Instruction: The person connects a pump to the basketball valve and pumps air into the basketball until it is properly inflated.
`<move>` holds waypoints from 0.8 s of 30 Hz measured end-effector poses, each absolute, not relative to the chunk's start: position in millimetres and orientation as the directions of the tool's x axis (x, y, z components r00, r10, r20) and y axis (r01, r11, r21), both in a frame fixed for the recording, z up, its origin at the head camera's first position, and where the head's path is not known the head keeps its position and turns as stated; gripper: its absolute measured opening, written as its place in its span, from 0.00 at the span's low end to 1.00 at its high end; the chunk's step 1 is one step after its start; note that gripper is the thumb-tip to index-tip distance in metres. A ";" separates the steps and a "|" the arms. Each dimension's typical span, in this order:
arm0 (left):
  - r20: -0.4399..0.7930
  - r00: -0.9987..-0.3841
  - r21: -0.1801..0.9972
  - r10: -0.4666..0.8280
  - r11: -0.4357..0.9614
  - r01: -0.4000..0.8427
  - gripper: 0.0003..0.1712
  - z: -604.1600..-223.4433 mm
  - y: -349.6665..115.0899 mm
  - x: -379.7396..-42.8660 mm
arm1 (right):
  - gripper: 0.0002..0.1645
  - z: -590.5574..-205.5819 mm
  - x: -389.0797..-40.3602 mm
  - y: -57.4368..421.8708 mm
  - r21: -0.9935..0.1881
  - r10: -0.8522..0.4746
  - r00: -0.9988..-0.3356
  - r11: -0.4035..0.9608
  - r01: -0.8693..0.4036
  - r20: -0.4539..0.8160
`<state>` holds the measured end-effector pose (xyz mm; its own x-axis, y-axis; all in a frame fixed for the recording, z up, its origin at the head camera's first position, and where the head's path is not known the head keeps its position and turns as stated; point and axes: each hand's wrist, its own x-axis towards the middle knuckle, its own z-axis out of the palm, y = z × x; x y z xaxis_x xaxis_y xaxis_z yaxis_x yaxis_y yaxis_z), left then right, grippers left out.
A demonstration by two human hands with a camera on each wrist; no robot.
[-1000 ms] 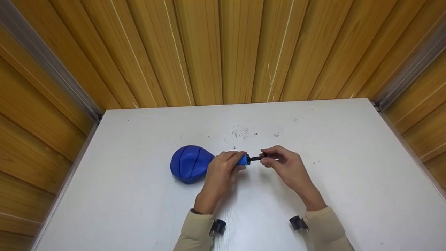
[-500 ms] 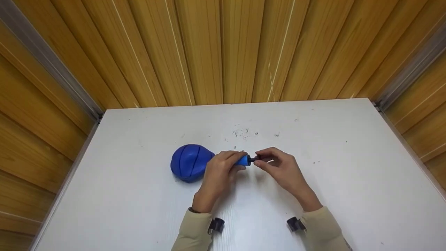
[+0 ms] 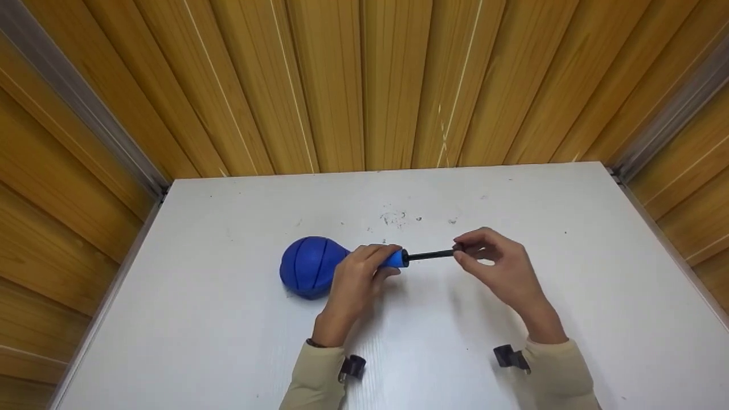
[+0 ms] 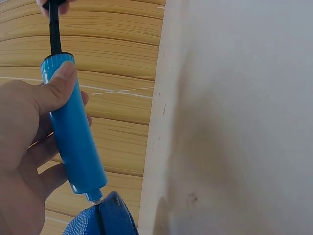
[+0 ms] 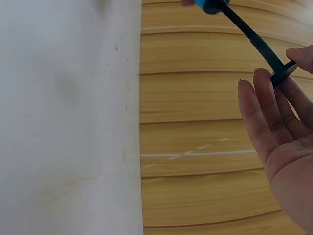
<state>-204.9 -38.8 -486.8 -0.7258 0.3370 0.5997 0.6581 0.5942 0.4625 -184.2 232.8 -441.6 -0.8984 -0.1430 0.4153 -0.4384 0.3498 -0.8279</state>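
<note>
My left hand (image 3: 356,279) grips the blue barrel of a small hand air pump (image 4: 78,137), thumb laid along it near the top. The pump's lower tip meets a dark blue, partly deflated ball (image 3: 310,266) with black seam lines, which rests on the table at the left. From the barrel's other end the black plunger rod (image 3: 431,255) sticks far out to the right. My right hand (image 3: 507,267) pinches the plunger's flat black handle (image 5: 284,73) between thumb and fingers. In the left wrist view a metal needle shows where pump and ball join.
Everything lies over a white table (image 3: 228,341) with dark scuff marks beyond the hands. Wood-patterned panels (image 3: 393,85) rise behind the table's back edge and along both sides. A black wrist camera (image 3: 353,367) sits at each sleeve cuff.
My right hand first moved left, pushing the plunger into the barrel, then drew it out farther to the right. The left hand and ball stayed nearly in place.
</note>
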 end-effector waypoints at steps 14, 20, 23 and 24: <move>0.608 -0.719 0.461 0.336 0.588 0.665 0.21 -486.6 -38.6 -205.3 | 0.17 -426.6 -177.8 255.2 -0.897 -0.157 -0.926 0.236 -0.373 0.344; 0.615 -0.710 0.451 0.343 0.586 0.673 0.21 -486.3 -36.9 -204.2 | 0.16 -433.3 -179.8 238.9 -0.897 -0.148 -0.929 0.246 -0.366 0.339; 0.610 -0.715 0.452 0.340 0.592 0.667 0.22 -485.9 -35.8 -203.3 | 0.16 -440.5 -182.0 225.0 -0.897 -0.143 -0.929 0.246 -0.368 0.342; 0.608 -0.718 0.453 0.338 0.595 0.664 0.22 -486.0 -35.5 -203.1 | 0.16 -443.6 -182.9 220.4 -0.895 -0.140 -0.929 0.251 -0.369 0.344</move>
